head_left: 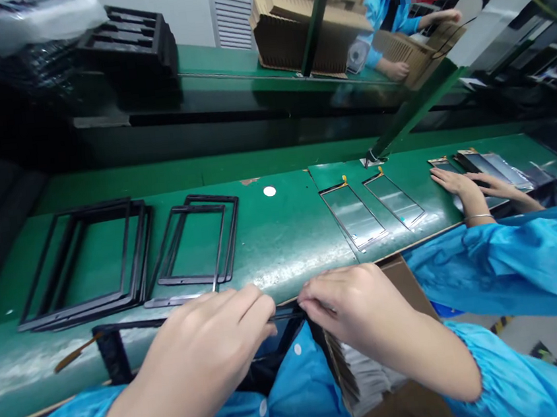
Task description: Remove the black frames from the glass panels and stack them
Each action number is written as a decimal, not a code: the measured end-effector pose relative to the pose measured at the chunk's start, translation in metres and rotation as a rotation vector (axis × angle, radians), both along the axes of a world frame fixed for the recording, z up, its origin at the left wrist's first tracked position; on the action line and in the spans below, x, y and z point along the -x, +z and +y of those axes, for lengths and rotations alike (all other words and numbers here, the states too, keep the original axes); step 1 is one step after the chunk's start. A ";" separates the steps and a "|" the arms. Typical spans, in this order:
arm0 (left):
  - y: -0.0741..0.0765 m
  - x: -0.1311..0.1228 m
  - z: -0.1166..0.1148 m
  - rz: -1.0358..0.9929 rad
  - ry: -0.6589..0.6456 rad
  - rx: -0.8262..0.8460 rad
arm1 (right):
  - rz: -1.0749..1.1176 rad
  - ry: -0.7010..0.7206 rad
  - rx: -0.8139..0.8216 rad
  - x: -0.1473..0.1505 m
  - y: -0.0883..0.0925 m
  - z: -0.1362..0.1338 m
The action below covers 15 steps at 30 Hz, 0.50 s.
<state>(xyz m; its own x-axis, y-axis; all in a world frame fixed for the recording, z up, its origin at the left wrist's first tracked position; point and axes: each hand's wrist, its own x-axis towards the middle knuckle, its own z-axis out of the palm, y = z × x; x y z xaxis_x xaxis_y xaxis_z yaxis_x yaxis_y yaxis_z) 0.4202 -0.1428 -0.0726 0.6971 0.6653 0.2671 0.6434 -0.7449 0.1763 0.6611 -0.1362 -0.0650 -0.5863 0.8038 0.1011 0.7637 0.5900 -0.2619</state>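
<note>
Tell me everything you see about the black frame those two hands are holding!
The black frame has narrow, slightly shiny bars, perhaps plastic. Its long bar runs left to right by the near edge of the green table. An orange-brown strip sticks out past its left corner. The left hand covers much of it; the right hand pinches near its right end.

Wears a bright blue work smock with round white buttons down its front and creased sleeves to either side of those buttons, gathered at the cuffs.
</note>
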 end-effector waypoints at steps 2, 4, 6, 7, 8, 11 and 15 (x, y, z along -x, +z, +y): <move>0.001 -0.001 -0.002 0.034 0.004 -0.019 | -0.092 0.006 -0.022 0.005 0.002 0.001; 0.002 -0.002 -0.004 0.056 0.012 -0.023 | -0.151 0.010 -0.040 0.009 0.003 0.000; 0.002 -0.003 -0.004 0.058 0.018 -0.018 | -0.153 0.007 -0.063 0.011 0.001 -0.002; 0.002 -0.003 -0.004 0.052 0.015 -0.017 | -0.138 0.005 -0.080 0.011 -0.001 -0.003; 0.002 -0.003 -0.004 0.046 0.011 -0.016 | -0.117 0.001 -0.099 0.011 -0.002 -0.004; 0.002 -0.001 -0.004 0.029 0.006 0.004 | -0.034 -0.019 -0.116 0.008 -0.006 -0.007; -0.002 0.005 -0.005 0.002 0.058 0.126 | 0.186 -0.078 -0.080 0.004 -0.010 -0.011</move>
